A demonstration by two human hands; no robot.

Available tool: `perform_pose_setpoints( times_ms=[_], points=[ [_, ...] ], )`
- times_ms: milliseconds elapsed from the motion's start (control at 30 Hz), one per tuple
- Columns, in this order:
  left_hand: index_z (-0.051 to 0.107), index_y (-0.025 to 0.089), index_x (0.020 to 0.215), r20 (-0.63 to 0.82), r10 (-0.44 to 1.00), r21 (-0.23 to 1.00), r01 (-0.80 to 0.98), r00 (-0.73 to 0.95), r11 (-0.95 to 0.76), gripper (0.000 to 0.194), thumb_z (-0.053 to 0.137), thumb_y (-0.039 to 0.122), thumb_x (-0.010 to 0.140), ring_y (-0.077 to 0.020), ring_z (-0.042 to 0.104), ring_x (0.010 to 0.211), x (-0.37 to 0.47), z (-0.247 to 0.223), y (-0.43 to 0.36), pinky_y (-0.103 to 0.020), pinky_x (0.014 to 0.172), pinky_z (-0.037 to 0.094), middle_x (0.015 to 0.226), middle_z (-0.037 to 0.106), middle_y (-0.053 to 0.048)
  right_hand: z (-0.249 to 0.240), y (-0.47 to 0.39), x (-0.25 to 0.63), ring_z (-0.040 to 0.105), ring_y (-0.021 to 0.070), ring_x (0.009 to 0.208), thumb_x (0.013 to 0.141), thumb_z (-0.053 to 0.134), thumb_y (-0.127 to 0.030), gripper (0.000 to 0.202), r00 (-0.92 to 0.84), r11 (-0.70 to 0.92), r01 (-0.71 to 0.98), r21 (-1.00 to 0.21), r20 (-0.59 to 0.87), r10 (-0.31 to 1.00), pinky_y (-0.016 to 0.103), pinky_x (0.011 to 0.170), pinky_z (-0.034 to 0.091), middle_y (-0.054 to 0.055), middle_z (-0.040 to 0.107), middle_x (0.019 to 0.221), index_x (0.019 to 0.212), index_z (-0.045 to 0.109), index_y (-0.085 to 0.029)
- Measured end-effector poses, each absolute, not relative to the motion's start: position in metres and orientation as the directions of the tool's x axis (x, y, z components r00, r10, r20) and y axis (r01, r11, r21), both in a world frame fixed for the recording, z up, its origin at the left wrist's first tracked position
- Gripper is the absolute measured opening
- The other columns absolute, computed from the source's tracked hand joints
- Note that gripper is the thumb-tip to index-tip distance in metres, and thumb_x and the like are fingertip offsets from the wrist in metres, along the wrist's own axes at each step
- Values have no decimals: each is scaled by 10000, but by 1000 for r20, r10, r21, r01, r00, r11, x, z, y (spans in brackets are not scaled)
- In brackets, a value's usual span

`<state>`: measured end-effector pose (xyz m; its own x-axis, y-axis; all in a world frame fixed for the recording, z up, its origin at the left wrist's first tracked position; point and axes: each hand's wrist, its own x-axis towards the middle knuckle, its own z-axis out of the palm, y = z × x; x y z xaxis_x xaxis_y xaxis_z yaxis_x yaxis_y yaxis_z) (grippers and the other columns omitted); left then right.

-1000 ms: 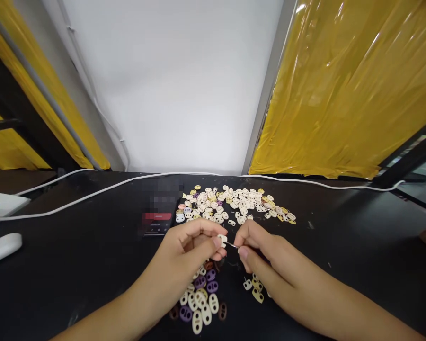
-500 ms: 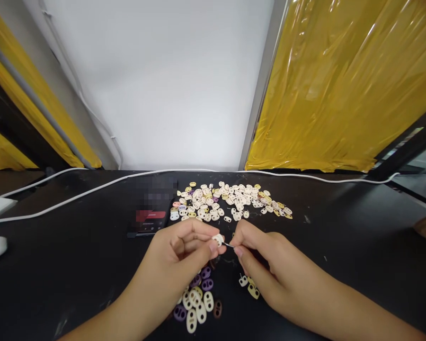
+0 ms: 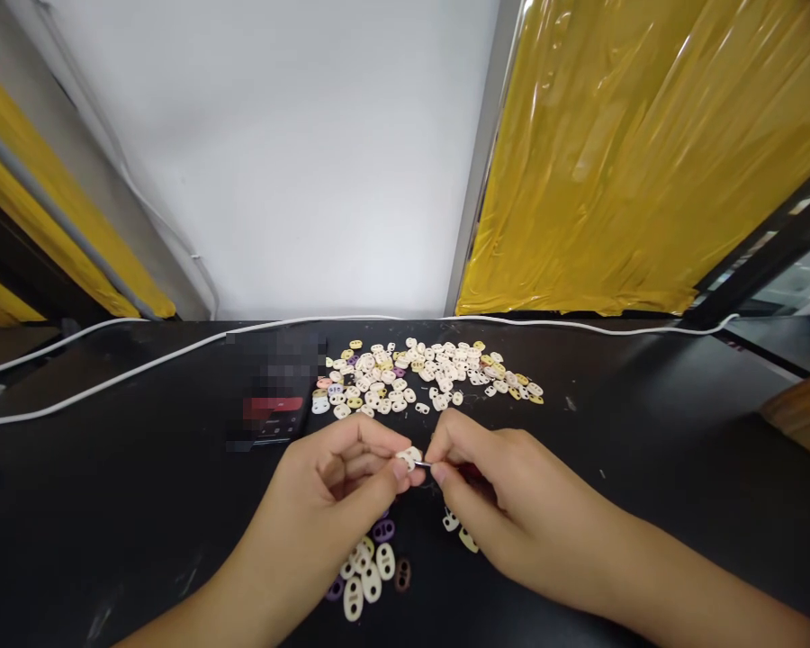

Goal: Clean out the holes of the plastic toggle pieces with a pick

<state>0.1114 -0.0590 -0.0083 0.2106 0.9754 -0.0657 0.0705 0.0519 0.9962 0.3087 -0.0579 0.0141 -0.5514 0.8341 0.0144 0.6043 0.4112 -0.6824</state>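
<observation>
Between the thumb and fingertips of my left hand is a small cream oval piece with two holes, like a cord-lock toggle. My right hand pinches a thin metal tool, its tip meeting the piece's right side. A bit of red shows inside the right palm; the rest of the tool is hidden by the fingers. Below my left hand lies a small pile of larger two-hole pieces, cream, purple and brown. A few cream and yellow pieces lie partly under my right hand.
Past my hands a wide heap of two-hole pieces, mostly cream, spreads over the black table. A phone lies to its left. A white cable runs along the back edge, before a white panel and yellow sheeting.
The whole view has shifted slightly, so things sit a little further left. Both hands keep their grips, and the metal tip still meets the cream piece, now with a slightly different tilt.
</observation>
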Motion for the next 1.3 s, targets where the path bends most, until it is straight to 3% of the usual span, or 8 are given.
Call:
perform_pose_setpoints(
  times_ms=[167, 333, 500, 667, 933, 1300],
  points=[
    [703, 183, 855, -39, 982, 999, 34, 187, 33, 90, 746, 253, 816, -149, 734, 753, 109, -7, -56, -210, 719, 572, 751, 773, -18, 10, -56, 310, 445, 107, 523, 930, 495, -194, 50, -512, 400, 630, -666, 30, 858, 247, 523, 303, -70, 516, 606, 934, 536, -223],
    [731, 179, 876, -46, 970, 998, 47, 240, 36, 84, 738, 248, 828, -144, 729, 746, 107, -7, -57, -204, 720, 573, 757, 777, -22, -6, -55, 302, 441, 102, 542, 926, 565, -283, 79, -384, 258, 445, -857, 78, 920, 237, 543, 342, -75, 475, 576, 891, 601, -222],
    [776, 195, 905, -58, 956, 995, 92, 286, 33, 98, 726, 240, 834, -161, 734, 781, 111, -9, -60, -226, 751, 581, 796, 791, -25, -10, -54, 296, 409, 93, 543, 914, 572, -287, 168, -365, 123, 326, -937, -5, 931, 238, 528, 332, -57, 485, 594, 784, 603, -184],
    [788, 208, 943, -66, 964, 987, 156, 257, 26, 130, 722, 259, 844, -170, 749, 790, 110, -9, -62, -222, 733, 587, 813, 801, -27, -7, -52, 297, 396, 83, 520, 891, 583, -251, 161, -349, 50, 289, -956, -56, 936, 235, 529, 318, -72, 456, 558, 747, 566, -180],
    [775, 220, 872, 1, 984, 993, 116, 180, -23, 59, 753, 239, 820, -92, 704, 607, 101, -2, -50, -110, 564, 532, 678, 777, 8, -2, -42, 305, 382, 86, 517, 874, 614, -273, 169, -338, -12, 220, -975, -87, 937, 235, 503, 300, -70, 443, 561, 736, 572, -185],
    [787, 204, 932, -53, 958, 997, 64, 281, 37, 120, 744, 259, 835, -154, 748, 692, 100, -5, -48, -205, 642, 599, 763, 802, -40, -2, -44, 301, 355, 80, 536, 865, 642, -262, 164, -422, -56, 180, -982, -129, 897, 230, 518, 274, -71, 447, 574, 746, 582, -168]
  ],
)
